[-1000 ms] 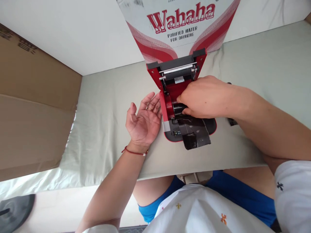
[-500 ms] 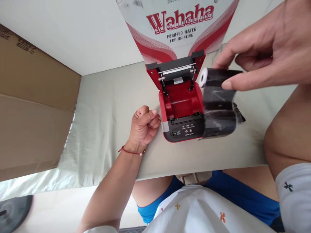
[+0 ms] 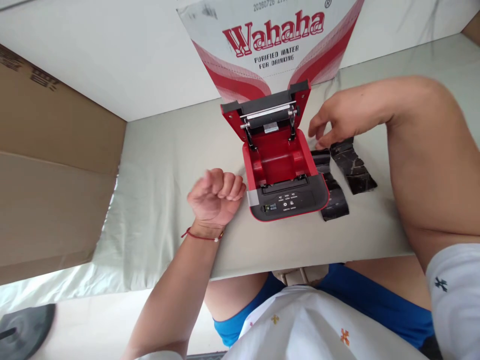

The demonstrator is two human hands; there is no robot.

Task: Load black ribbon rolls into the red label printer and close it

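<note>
Hanging with a bent wrist right of the frame's centre, the right hand has its fingers half curled, tips at the upper end of the black film that lies close along the right side of the printer; whether they pinch it or merely hover over it, I cannot tell. Handling the film well would likely mean a light touch at the rolled-looking end, so that it does not turn and pay out more, and parting the fingertips fully before lifting, lest the loose tail drag or crease. Knuckles should keep clear of the upright lid, and the film is best kept from sliding over the second strip just to its right. Left of centre, the left hand is curled into a loose fist beside the printer's edge, nothing visible in it; opened flat there, it could steady the body against a bump. Hard to make out: the contact under the right fingertips, the film's upper end, partly behind them, and the inside of the left fist. The small screen is too tiny to read. Farther out, the lid's outer face is turned away toward the box, whose top the frame cuts off, as it does the brown carton at far left.
</note>
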